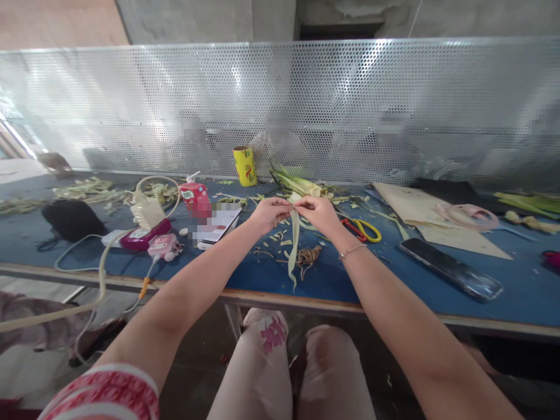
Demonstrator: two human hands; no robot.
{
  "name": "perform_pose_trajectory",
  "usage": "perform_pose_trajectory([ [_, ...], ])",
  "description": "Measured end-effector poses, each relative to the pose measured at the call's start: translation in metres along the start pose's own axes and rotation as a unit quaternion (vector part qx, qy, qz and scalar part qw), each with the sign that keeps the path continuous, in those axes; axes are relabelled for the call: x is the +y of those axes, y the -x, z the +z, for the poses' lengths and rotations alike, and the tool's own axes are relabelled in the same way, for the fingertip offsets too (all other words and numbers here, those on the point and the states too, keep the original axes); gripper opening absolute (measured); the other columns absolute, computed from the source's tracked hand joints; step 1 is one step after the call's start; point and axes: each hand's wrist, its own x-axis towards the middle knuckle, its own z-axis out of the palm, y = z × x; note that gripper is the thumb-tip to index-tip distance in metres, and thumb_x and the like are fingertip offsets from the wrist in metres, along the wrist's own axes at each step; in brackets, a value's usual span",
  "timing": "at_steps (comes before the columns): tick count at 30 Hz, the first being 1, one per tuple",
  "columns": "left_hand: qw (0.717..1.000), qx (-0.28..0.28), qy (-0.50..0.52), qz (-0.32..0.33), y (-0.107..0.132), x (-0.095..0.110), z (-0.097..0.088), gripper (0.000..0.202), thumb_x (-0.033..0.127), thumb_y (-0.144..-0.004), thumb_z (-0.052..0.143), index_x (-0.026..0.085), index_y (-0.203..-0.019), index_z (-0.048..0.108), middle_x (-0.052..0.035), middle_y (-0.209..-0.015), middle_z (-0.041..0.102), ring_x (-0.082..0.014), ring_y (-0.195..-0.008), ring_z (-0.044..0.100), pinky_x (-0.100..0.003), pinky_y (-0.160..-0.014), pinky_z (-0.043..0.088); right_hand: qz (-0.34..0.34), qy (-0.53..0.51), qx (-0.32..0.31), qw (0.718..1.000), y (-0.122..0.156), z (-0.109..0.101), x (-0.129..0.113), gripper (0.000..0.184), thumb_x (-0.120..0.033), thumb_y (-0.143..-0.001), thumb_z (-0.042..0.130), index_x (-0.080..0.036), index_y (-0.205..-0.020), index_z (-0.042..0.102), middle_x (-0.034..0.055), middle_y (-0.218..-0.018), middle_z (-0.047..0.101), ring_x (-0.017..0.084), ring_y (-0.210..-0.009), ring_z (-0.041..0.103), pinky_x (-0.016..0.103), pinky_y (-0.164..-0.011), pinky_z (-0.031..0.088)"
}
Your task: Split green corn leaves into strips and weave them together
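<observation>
My left hand (272, 214) and my right hand (318, 211) meet above the blue table, fingertips pinched together. Between them they grip a pale green leaf strip (294, 248), whose long end hangs down toward the table's front edge. Just behind my hands lies a bundle of green leafy stalks (301, 182). Beneath the strip sits a small tangle of brown twine (308, 255), with leaf scraps around it. Scissors with red and yellow handles (367, 230) rest by my right wrist.
On the right lie a phone (452, 268) and beige paper sheets (420, 216). Leftward stand a red drink carton (195, 198), a purple power strip (145, 234) with cords, and a black pouch (72, 223). A yellow roll (245, 166) stands before the perforated metal screen (227, 87).
</observation>
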Motion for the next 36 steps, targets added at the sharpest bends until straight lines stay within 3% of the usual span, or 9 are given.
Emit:
perform_pose_trajectory([
  [9, 0.997, 0.004, -0.048, 0.053, -0.002, -0.004, 0.0, 0.036, 0.004, -0.054, 0.078, 0.014, -0.074, 0.049, 0.0012, -0.06, 0.064, -0.01, -0.055, 0.061, -0.03, -0.07, 0.051, 0.004, 0.008, -0.005, 1.0, -0.002, -0.001, 0.002, 0.02, -0.036, -0.075, 0.062, -0.017, -0.078, 0.069, 0.0053, -0.074, 0.07, 0.019, -0.07, 0.066, 0.034, -0.07, 0.052],
  [17, 0.998, -0.015, -0.018, 0.055, 0.002, 0.001, 0.001, 0.039, -0.001, -0.053, 0.076, 0.014, -0.074, 0.047, 0.0021, -0.06, 0.063, -0.0087, -0.057, 0.062, -0.024, -0.065, 0.05, -0.012, -0.012, 0.016, 1.0, -0.002, 0.0, 0.0, 0.018, -0.035, -0.074, 0.064, -0.018, -0.078, 0.069, 0.0062, -0.079, 0.071, 0.019, -0.074, 0.066, 0.035, -0.072, 0.053],
  [26, 0.997, -0.027, 0.001, 0.068, 0.003, 0.006, 0.0, 0.033, 0.005, -0.06, 0.074, 0.014, -0.074, 0.046, -0.0001, -0.062, 0.065, -0.0077, -0.059, 0.062, -0.024, -0.069, 0.05, -0.089, 0.06, 0.051, 0.993, -0.002, 0.001, -0.005, 0.018, -0.036, -0.079, 0.06, -0.021, -0.081, 0.07, 0.0072, -0.086, 0.07, 0.021, -0.081, 0.065, 0.039, -0.075, 0.053],
  [33, 0.973, -0.05, -0.11, 0.198, -0.004, 0.008, -0.006, 0.037, 0.012, -0.057, 0.077, 0.016, -0.077, 0.046, 0.0012, -0.066, 0.066, -0.0105, -0.064, 0.064, -0.026, -0.068, 0.051, -0.036, -0.014, 0.053, 0.998, -0.001, 0.0, -0.011, 0.019, -0.034, -0.076, 0.063, -0.02, -0.085, 0.071, 0.0061, -0.088, 0.071, 0.02, -0.08, 0.066, 0.038, -0.075, 0.053],
  [36, 0.963, -0.052, -0.143, 0.221, -0.005, 0.008, -0.006, 0.036, 0.01, -0.058, 0.074, 0.017, -0.077, 0.045, -0.0001, -0.07, 0.066, -0.0121, -0.068, 0.065, -0.029, -0.072, 0.05, 0.002, -0.053, 0.046, 0.998, -0.001, 0.0, -0.014, 0.018, -0.034, -0.074, 0.064, -0.02, -0.084, 0.071, 0.0052, -0.081, 0.071, 0.021, -0.075, 0.066, 0.039, -0.073, 0.054],
])
